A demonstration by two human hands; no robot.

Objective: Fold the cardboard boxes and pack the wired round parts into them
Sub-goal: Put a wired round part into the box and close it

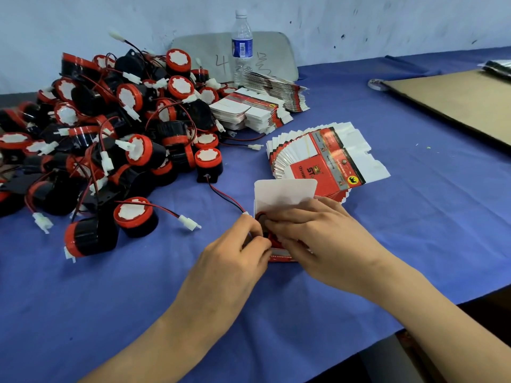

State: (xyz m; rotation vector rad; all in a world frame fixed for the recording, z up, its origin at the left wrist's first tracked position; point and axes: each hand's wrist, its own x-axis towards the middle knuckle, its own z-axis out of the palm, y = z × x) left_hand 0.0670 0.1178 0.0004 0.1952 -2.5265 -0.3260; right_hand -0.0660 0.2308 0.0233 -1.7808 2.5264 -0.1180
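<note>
Hands [235,252] around box [284,192], part [260,217] seemingly half-hidden

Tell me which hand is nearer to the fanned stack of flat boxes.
Right. The right hand lies just in front of the fanned stack; the left hand is farther, on the other side of the open box.

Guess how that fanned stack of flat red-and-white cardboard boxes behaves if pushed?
The fanned stack of flat red-and-white cardboard boxes probably slides apart: it already lies splayed, its printed faces look glossy. Single sheets look thin, so likely floppy.
</note>
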